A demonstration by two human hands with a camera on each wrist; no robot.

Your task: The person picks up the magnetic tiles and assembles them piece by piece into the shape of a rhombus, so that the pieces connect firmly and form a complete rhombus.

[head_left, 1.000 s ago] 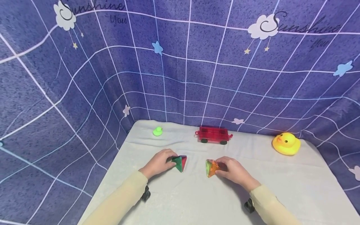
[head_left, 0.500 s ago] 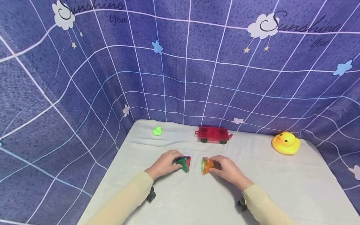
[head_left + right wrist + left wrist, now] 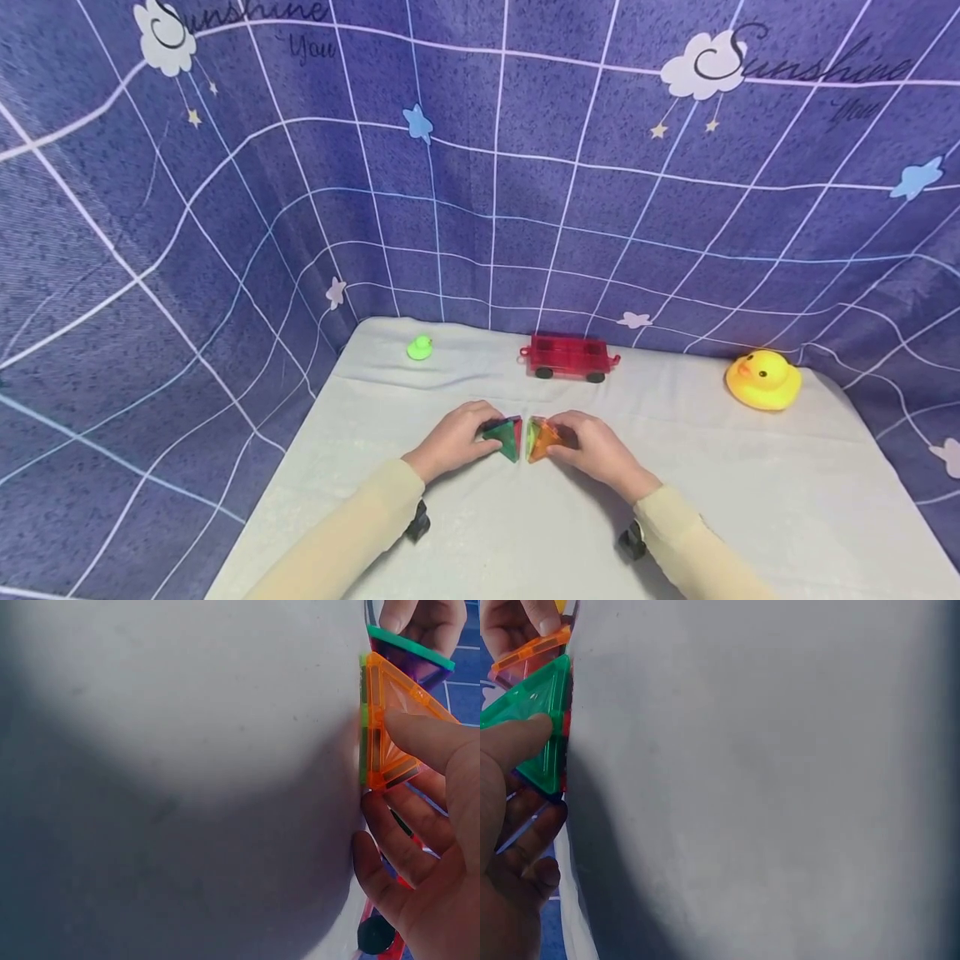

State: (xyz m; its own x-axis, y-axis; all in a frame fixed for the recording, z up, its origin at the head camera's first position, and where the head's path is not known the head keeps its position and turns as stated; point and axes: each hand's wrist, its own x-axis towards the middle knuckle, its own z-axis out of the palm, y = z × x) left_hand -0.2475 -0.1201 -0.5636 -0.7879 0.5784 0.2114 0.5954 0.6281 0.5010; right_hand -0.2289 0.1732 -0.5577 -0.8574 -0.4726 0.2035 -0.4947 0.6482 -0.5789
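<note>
My left hand (image 3: 459, 439) pinches a small pyramid of see-through magnetic tiles (image 3: 505, 440), green toward me with red and blue sides. In the left wrist view the thumb lies flat on the green tile (image 3: 541, 701). Opposite it, my right hand (image 3: 598, 447) holds a second magnetic-tile pyramid (image 3: 543, 441) with orange, lime and pinkish sides. Thumb on the orange tile (image 3: 382, 754), the other fingers are behind it in the right wrist view. Only a narrow gap separates the two pyramids in the head view, the red side facing the lime one.
Behind the hands stands a red toy wagon (image 3: 568, 357) with black wheels. A small green duck (image 3: 420, 347) sits at the back left, a larger yellow duck (image 3: 763, 380) at the back right. A blue gridded curtain (image 3: 450, 208) rises behind the white-covered table (image 3: 517, 533).
Both hands have moved inward, each carrying its magnetic-tile pyramid, so the wide space between the pyramids has shrunk to a thin gap. The wagon and ducks stay put.
</note>
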